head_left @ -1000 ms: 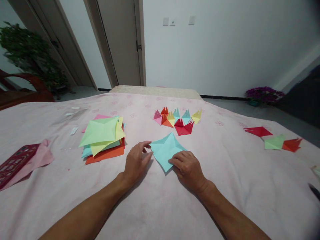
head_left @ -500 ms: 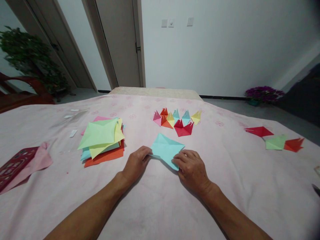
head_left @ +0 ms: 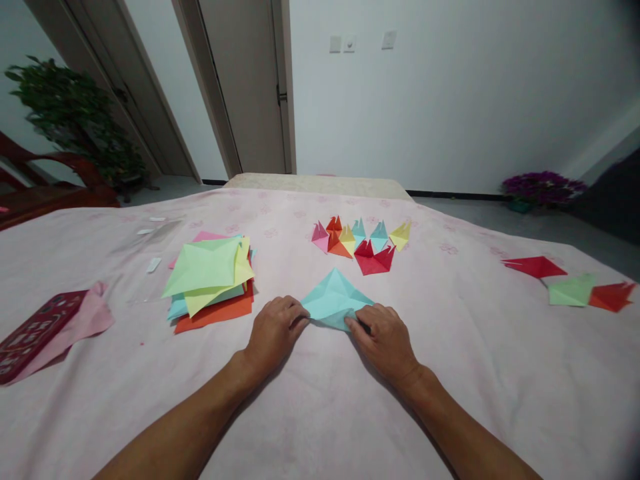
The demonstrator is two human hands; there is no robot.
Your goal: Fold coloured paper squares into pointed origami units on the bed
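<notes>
A light blue sheet of origami paper (head_left: 336, 297) lies on the cloth in front of me, its near part folded up so that it looks roughly triangular. My left hand (head_left: 280, 325) pinches its left corner between thumb and fingers. At its right side my right hand (head_left: 383, 337) grips the paper, with the thumb on the near folded edge. Just beyond the sheet stands a group of small folded paper birds (head_left: 374, 259) in red, orange, pink, yellow and blue.
To the left is a stack of coloured paper sheets (head_left: 203, 267). A dark red box (head_left: 43, 330) lies on pink cloth at far left, near small white slips (head_left: 154, 265). Folded red paper (head_left: 535, 267), green paper (head_left: 570, 291) and orange paper (head_left: 611, 297) lie at right. A pink tablecloth (head_left: 310, 413) covers the table.
The near corner of the blue paper, which pointed toward me, is now folded up and away. My right hand has shifted slightly with it. The camera view has turned a little left.
</notes>
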